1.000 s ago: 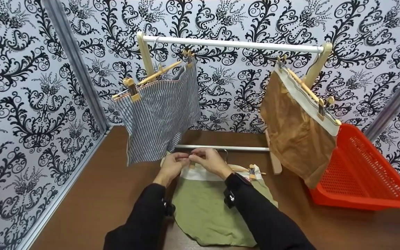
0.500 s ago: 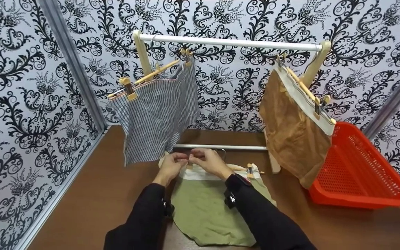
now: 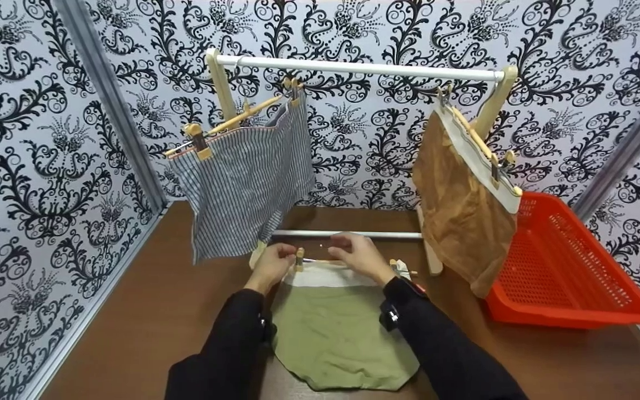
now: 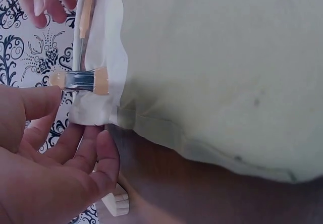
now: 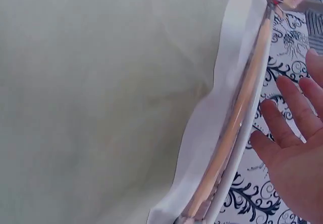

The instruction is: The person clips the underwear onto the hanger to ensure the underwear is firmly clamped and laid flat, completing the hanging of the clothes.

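A green garment (image 3: pixel 342 328) with a white waistband lies flat on the table, attached to a wooden clip hanger (image 5: pixel 237 118). My left hand (image 3: pixel 271 265) is at its left corner, beside the hanger's left clip (image 4: pixel 81 80). In the left wrist view the thumb lies by the clip's end, and loosely bent fingers sit under the waistband corner. My right hand (image 3: pixel 360 256) is raised over the hanger bar with its fingers apart, holding nothing. It partly hides the hanger's middle; the right clip (image 3: pixel 395 266) grips the other corner.
A rack with a white top rail (image 3: pixel 353 67) stands at the back. Striped cloth (image 3: pixel 253 183) hangs from it at left, a brown garment (image 3: pixel 459 205) at right. A red plastic basket (image 3: pixel 570 316) stands at the right. The lower rail (image 3: pixel 348 234) runs behind my hands.
My right hand has moved away from the left clip, to the right, and its fingers have spread. My left hand has stayed by the clip, which now shows between the hands.
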`<state>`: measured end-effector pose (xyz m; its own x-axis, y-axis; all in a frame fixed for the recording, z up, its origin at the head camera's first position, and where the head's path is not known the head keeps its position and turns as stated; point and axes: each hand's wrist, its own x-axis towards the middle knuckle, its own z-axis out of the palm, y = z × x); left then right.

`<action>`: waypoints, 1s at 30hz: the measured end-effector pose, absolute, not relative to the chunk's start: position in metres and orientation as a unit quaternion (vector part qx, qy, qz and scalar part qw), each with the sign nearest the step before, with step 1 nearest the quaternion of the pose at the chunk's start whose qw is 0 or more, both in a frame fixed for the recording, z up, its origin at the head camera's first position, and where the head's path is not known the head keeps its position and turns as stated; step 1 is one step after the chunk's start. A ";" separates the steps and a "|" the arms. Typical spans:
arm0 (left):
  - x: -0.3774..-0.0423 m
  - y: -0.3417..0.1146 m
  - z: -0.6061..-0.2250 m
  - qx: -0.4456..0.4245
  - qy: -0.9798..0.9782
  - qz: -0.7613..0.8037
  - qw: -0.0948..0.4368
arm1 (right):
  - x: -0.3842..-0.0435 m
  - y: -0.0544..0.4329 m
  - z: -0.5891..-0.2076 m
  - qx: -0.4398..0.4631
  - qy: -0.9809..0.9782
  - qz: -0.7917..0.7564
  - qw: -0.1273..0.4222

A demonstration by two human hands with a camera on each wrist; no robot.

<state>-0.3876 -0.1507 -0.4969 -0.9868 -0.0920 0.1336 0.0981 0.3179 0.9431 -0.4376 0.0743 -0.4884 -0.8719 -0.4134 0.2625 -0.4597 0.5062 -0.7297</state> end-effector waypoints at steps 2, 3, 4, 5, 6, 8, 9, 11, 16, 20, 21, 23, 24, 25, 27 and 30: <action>-0.388 -0.151 -0.495 -0.005 -0.810 -0.581 0.085 | -0.438 0.078 -0.487 0.249 -0.867 0.430 0.032; -0.388 -0.151 -0.494 -0.006 -0.814 -0.574 0.090 | -0.438 0.081 -0.487 0.250 -0.867 0.430 0.035; -0.389 -0.150 -0.493 -0.007 -0.819 -0.566 0.096 | -0.438 0.083 -0.487 0.252 -0.866 0.430 0.037; -0.390 -0.149 -0.492 -0.011 -0.827 -0.551 0.106 | -0.437 0.086 -0.486 0.250 -0.867 0.429 0.037; -0.390 -0.147 -0.490 -0.011 -0.839 -0.532 0.116 | -0.437 0.089 -0.485 0.247 -0.867 0.431 0.036; -0.391 -0.143 -0.488 -0.026 -0.866 -0.474 0.158 | -0.433 0.098 -0.482 0.233 -0.870 0.433 0.034; -0.391 -0.140 -0.487 -0.035 -0.880 -0.439 0.179 | -0.430 0.104 -0.480 0.226 -0.872 0.433 0.038; -0.389 -0.132 -0.485 -0.063 -0.901 -0.366 0.223 | -0.424 0.118 -0.477 0.210 -0.875 0.433 0.053; -0.385 -0.109 -0.481 -0.157 -0.919 -0.242 0.268 | -0.406 0.159 -0.479 0.178 -0.888 0.416 0.087; -0.383 -0.083 -0.478 -0.210 -0.921 -0.216 0.248 | -0.388 0.189 -0.485 0.136 -0.899 0.416 0.035; -0.383 -0.077 -0.477 -0.218 -0.922 -0.215 0.236 | -0.384 0.194 -0.486 0.123 -0.901 0.415 0.020; -0.383 -0.064 -0.474 -0.231 -0.928 -0.206 0.207 | -0.376 0.201 -0.487 0.096 -0.904 0.416 -0.008; -0.384 -0.058 -0.473 -0.235 -0.932 -0.200 0.191 | -0.373 0.203 -0.488 0.084 -0.905 0.416 -0.021; -0.385 -0.051 -0.471 -0.238 -0.936 -0.193 0.172 | -0.370 0.204 -0.489 0.076 -0.904 0.419 -0.029; -0.389 -0.038 -0.468 -0.240 -0.945 -0.174 0.140 | -0.367 0.205 -0.490 0.062 -0.905 0.418 -0.041; -0.395 -0.019 -0.467 -0.232 -0.957 -0.137 0.110 | -0.364 0.204 -0.489 0.042 -0.907 0.415 -0.056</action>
<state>-0.3953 -0.0186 -0.4665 -0.8678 0.4144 0.2741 0.4748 0.8543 0.2117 -0.3635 0.2037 -0.4894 -0.9901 -0.1235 -0.0664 -0.0306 0.6523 -0.7574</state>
